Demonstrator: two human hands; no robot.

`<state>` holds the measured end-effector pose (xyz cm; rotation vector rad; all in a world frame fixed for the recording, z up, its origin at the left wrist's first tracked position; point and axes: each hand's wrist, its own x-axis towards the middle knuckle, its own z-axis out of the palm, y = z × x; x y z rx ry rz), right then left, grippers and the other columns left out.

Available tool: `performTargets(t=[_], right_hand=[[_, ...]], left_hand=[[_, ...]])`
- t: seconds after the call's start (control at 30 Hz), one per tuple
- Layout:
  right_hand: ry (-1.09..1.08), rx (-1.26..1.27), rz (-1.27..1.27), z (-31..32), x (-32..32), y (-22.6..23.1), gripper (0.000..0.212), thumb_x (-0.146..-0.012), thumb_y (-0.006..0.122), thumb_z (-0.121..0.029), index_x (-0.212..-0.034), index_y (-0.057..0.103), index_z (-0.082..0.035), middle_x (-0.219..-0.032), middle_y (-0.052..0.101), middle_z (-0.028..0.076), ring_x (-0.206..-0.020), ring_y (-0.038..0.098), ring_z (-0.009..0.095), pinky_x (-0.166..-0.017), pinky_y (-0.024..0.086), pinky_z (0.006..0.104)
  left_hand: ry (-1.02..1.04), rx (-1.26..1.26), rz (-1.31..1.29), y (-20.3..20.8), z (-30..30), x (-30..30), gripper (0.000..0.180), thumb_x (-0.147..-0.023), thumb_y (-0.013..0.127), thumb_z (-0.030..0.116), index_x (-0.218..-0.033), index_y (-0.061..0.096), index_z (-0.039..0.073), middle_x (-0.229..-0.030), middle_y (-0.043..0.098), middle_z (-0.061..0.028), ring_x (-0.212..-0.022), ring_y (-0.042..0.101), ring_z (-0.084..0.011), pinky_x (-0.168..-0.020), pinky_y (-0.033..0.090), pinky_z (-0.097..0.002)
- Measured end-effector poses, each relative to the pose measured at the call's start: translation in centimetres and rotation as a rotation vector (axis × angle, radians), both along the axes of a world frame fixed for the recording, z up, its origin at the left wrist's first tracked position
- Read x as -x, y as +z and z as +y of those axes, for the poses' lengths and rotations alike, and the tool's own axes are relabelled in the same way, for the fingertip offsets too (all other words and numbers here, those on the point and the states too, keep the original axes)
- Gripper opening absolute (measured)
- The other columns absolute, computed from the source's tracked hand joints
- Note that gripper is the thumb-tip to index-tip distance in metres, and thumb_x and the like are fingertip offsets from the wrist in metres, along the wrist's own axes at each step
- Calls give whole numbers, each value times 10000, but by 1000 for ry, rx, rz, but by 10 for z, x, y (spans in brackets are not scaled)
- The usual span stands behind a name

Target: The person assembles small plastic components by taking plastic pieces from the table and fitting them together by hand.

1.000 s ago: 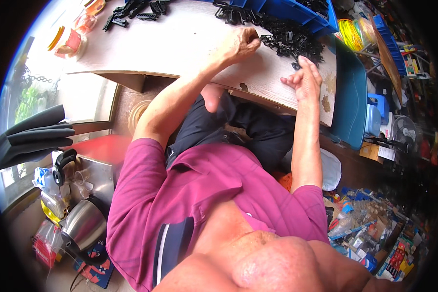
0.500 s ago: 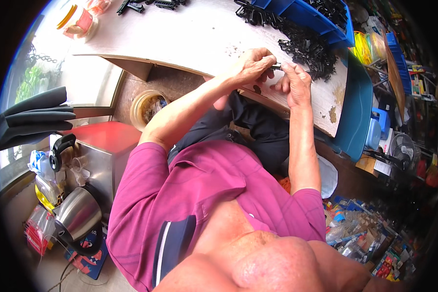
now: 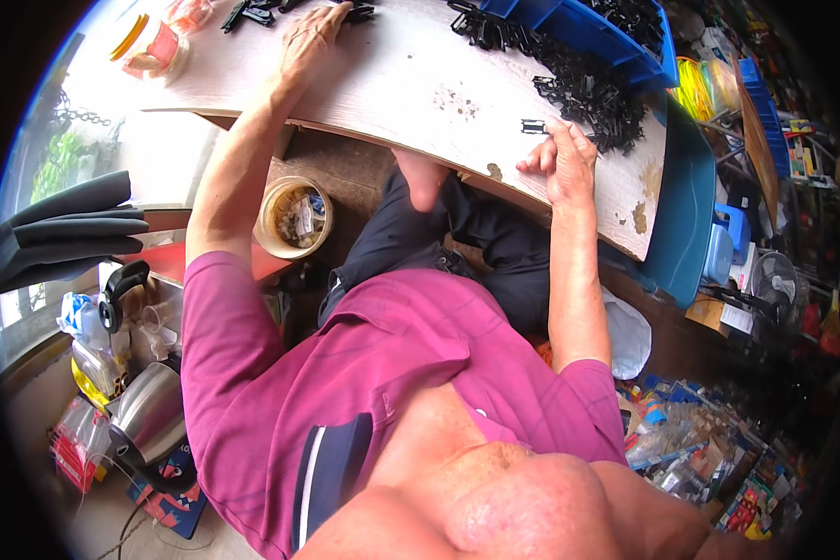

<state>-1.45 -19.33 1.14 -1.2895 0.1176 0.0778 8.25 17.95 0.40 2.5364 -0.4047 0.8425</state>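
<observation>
My left hand (image 3: 312,42) reaches to the far left of the table, its fingers stretched out against several slim black plastic clips (image 3: 359,14) at the top edge of the view. My right hand (image 3: 567,159) is closed in a pinch on a small black plastic piece (image 3: 533,126) with a light gap in its middle, held just above the table. Right beside that hand lies a big heap of small black plastic pieces (image 3: 588,93). More black clips (image 3: 248,13) lie left of my left hand.
Behind the heap stands a blue bin (image 3: 569,33) of black pieces. A clear jar (image 3: 154,51) is at the table's left end. The pale table (image 3: 411,84) has its near edge before my knees. Below it stands a bucket (image 3: 322,238) with scraps; a teal surface (image 3: 686,215) adjoins at right.
My left hand has left my right hand and moved far left and away, to the clips at the back. My right hand has stayed nearly in place, the small black piece now showing clearly.
</observation>
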Motion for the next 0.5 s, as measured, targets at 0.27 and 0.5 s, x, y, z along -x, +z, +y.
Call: performTargets(t=[0.27, 0.5], right_hand=[[-16, 13, -1, 4, 0, 2, 164, -904, 627, -160, -871, 582, -6, -446, 445, 35, -373, 512, 174, -430, 539, 388], [-79, -37, 29, 3, 0, 0, 153, -899, 620, -151, -858, 577, -10, -445, 447, 36, -379, 518, 173, -457, 572, 434]], left_hand=[[265, -248, 6, -20, -6, 18, 350, -893, 568, 323, -1172, 618, 118, -1170, 631, -109, -1171, 525, -319, -958, 397, -493], [158, 82, 68, -24, -24, 30, 258, -883, 639, 274, -1076, 644, 103, -934, 693, -120, -889, 654, -318, -786, 508, -413]])
